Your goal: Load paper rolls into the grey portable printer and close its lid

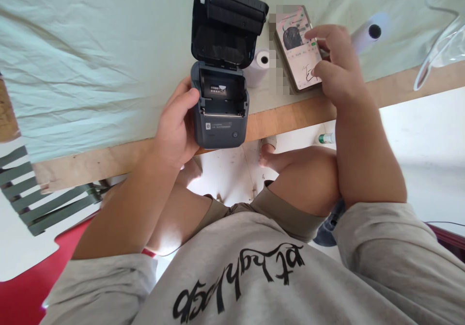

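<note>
My left hand grips a dark label printer by its left side, thumb on the upper edge. The printer's black lid is flipped up, and no roll shows in its bay. My right hand rests at the right edge of a smartphone lying on the table. Its index finger and thumb are apart over the lit screen, which shows a dark round picture and handwritten strokes; its other fingers are partly hidden. A white paper roll stands just behind the printer's right side.
Another white roll lies right of my right hand. A white cable and clear plastic are at the far right. The table's wooden front edge runs below the hands. A green-and-white cylinder lies beneath it.
</note>
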Available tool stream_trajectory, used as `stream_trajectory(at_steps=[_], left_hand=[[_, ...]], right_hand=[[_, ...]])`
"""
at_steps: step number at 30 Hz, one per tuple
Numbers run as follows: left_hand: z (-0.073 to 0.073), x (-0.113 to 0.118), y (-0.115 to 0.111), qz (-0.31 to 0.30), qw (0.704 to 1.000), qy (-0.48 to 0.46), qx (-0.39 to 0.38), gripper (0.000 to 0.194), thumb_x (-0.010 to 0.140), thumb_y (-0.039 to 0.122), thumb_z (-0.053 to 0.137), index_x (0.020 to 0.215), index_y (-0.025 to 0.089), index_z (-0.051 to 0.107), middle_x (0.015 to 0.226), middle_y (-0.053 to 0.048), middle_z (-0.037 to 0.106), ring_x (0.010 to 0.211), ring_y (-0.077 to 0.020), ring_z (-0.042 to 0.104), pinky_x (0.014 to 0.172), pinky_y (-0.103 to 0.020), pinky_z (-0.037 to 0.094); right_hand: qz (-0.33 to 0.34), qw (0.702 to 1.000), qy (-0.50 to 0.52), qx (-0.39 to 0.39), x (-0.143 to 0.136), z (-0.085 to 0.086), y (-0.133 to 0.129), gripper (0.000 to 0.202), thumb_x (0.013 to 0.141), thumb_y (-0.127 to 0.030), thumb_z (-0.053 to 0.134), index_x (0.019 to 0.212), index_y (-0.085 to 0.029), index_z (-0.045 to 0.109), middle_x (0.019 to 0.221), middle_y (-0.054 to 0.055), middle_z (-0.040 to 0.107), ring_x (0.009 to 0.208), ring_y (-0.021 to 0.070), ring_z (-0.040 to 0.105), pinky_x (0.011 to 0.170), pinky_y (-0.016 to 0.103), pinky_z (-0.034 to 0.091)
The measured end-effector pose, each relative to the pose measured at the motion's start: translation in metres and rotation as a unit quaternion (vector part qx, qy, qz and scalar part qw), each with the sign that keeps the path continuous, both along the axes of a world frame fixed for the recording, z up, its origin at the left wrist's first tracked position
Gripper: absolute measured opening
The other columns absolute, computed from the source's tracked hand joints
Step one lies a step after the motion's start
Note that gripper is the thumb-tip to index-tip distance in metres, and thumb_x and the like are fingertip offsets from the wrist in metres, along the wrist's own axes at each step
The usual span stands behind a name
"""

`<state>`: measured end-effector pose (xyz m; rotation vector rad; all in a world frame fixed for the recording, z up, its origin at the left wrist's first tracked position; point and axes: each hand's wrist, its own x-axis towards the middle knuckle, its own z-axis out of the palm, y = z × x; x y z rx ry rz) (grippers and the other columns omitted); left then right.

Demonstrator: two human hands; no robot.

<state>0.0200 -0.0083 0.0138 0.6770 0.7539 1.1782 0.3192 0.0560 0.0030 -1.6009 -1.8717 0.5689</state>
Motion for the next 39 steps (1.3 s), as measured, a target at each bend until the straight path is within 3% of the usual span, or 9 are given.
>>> stream_trajectory(at_steps=[8,15,22,30,35,39], left_hand=[[-0.0081,-0.0063,0.0031,-0.015,1.000,-0.003,0.015,0.019,0.085,0.027,0.052,0.096,0.020,0.065,0.091,-0.003,0.066,0.085,-0.0179,0.063,0.071,-0.030,0.054],[-0.0073,-0.0053,0.0027,-0.012,1.000,0.007,0.018,0.018,0.085,0.030,0.052,0.093,0.023,0.066,0.091,-0.003,0.066,0.084,-0.0199,0.064,0.067,-0.032,0.054],[-0.0067,-0.0045,0.0030,-0.008,1.000,0.002,0.018,0.020,0.086,0.027,0.050,0.096,0.020,0.066,0.090,-0.004,0.065,0.083,-0.0183,0.063,0.070,-0.031,0.055],[-0.0048,-0.0041,0.0016,-0.010,1.000,-0.004,0.014,0.021,0.087,0.026,0.047,0.099,0.018,0.062,0.091,-0.005,0.064,0.084,-0.0180,0.063,0.073,-0.031,0.054],[-0.0026,-0.0039,0.0014,-0.015,1.000,0.003,0.010,0.020,0.087,0.027,0.047,0.096,0.020,0.064,0.090,-0.004,0.064,0.083,-0.0178,0.063,0.072,-0.030,0.053],[-0.0018,-0.0035,0.0012,-0.021,1.000,-0.004,0.011,0.019,0.087,0.026,0.048,0.093,0.022,0.065,0.089,-0.003,0.064,0.082,-0.0171,0.062,0.072,-0.029,0.053]], right_hand=[[0.008,0.999,-0.018,0.038,-0.0029,0.0041,-0.0024,0.052,0.055,-0.004,0.047,0.098,-0.029,0.067,0.119,0.004,0.050,0.122,0.0239,0.048,0.103,0.042,0.039],[-0.023,0.998,-0.006,0.053,-0.0006,-0.0002,-0.0001,0.057,0.050,-0.007,0.045,0.099,-0.020,0.070,0.107,0.008,0.054,0.105,0.0238,0.054,0.092,0.043,0.044],[-0.037,0.998,0.003,0.055,-0.0010,-0.0010,0.0012,0.054,0.049,-0.010,0.043,0.095,-0.015,0.072,0.112,0.010,0.053,0.104,0.0236,0.055,0.092,0.044,0.043],[0.002,0.998,-0.007,0.061,-0.0033,0.0027,-0.0037,0.060,0.052,-0.009,0.044,0.106,-0.020,0.069,0.113,0.007,0.054,0.111,0.0254,0.053,0.094,0.044,0.043],[-0.009,0.998,-0.032,0.053,-0.0046,0.0047,-0.0047,0.058,0.055,-0.003,0.046,0.104,-0.027,0.067,0.111,0.005,0.054,0.107,0.0244,0.053,0.093,0.042,0.045],[-0.022,0.998,-0.038,0.045,-0.0067,0.0064,-0.0053,0.059,0.055,-0.001,0.047,0.106,-0.024,0.066,0.113,0.007,0.053,0.105,0.0246,0.054,0.093,0.043,0.045]])
